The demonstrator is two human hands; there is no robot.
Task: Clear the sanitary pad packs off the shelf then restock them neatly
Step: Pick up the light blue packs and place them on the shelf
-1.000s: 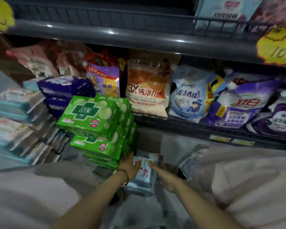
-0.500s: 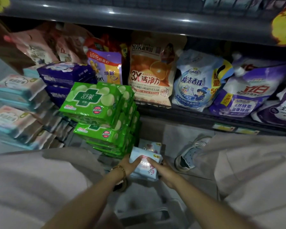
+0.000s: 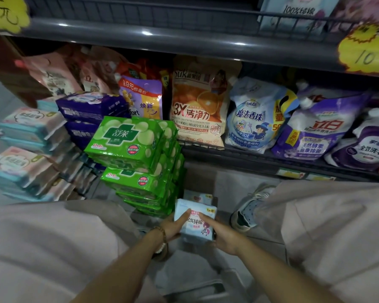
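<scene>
Pale blue pad pack [image 3: 197, 225], left hand [image 3: 174, 227] gripping its left edge, right hand [image 3: 224, 238] gripping its right, fingers likely beneath

A strip of bare grey floor [image 3: 224, 182] lies open between the tall stack of glossy green plastic packs [image 3: 138, 162] on the left and the grey-white sneaker [image 3: 247, 212] on the right. The dark metal shelf lip [image 3: 239, 157] crosses above its far end.

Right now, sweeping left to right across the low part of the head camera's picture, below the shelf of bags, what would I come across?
Pink-and-teal pad packs → purple packs → green pack stack → left hand → light blue pack, held by both hands → right hand → grey shoe.
</scene>
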